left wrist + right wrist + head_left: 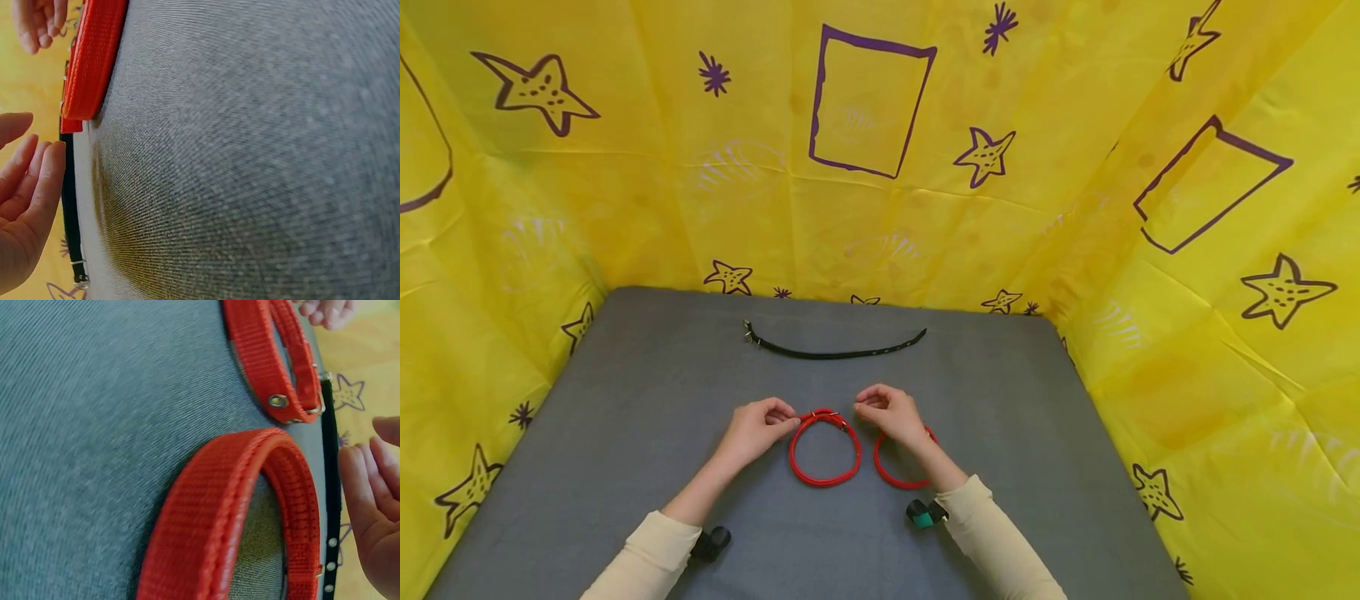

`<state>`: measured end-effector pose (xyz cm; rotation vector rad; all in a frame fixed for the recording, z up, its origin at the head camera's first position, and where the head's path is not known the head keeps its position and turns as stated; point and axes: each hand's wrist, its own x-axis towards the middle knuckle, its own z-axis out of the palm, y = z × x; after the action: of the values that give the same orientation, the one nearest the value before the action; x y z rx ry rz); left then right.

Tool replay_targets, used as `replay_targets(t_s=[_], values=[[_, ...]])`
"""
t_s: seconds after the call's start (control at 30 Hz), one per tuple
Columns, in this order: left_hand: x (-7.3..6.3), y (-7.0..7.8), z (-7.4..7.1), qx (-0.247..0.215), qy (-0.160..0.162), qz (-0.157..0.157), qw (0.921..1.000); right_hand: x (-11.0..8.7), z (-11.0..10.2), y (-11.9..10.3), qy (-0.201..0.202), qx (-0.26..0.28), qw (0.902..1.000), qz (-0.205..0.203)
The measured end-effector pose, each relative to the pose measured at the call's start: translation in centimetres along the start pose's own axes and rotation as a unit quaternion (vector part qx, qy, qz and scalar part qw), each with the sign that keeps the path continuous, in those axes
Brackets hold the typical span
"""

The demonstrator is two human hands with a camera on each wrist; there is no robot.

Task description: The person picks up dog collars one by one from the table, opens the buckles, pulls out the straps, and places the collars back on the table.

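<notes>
On the grey table point(760, 533), two red collars sit curled in rings side by side, and at the upper-left rim of the left collar point(824, 482) it's the left hand point(758, 429), fingers loosely bent, a narrow gap to the thumb, contact impossible to tell! Over to the right hand point(891, 412), also holding nothing, its fingers slightly apart from the thumb, wrist crossing above the right collar point(200, 519), while beyond both lies a black collar point(835, 356), stretched out long!

Red collars point(200, 506), purple-starred yellow cloth point(880, 212)
</notes>
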<state>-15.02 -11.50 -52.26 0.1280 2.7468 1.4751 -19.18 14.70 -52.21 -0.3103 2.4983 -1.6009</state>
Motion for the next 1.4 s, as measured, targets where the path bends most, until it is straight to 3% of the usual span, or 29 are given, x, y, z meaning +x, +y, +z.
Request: replay_targets(t_s=[0.13, 0.4, 0.77, 1.4], values=[[-0.4, 0.4, 0.3, 0.021, -0.002, 0.013, 0.9997, -0.3, 0.4, 0.3, -0.014, -0.099, 0.9932, -0.06], [-0.7, 0.4, 1.0, 0.029, -0.013, 0.014, 0.9994, -0.8, 1.1, 0.2, -0.041, -0.165, 0.9773, -0.126], [-1.2, 0.0, 1.6, 0.028, 0.004, 0.0, 0.9996, -0.9, 1.9, 0.8, -0.056, -0.194, 0.9711, -0.128], [-1.4, -0.4, 1.8, 0.03, 0.007, -0.007, 0.9995, -1.0, 2.4, 1.0, -0.046, -0.187, 0.9738, -0.12]])
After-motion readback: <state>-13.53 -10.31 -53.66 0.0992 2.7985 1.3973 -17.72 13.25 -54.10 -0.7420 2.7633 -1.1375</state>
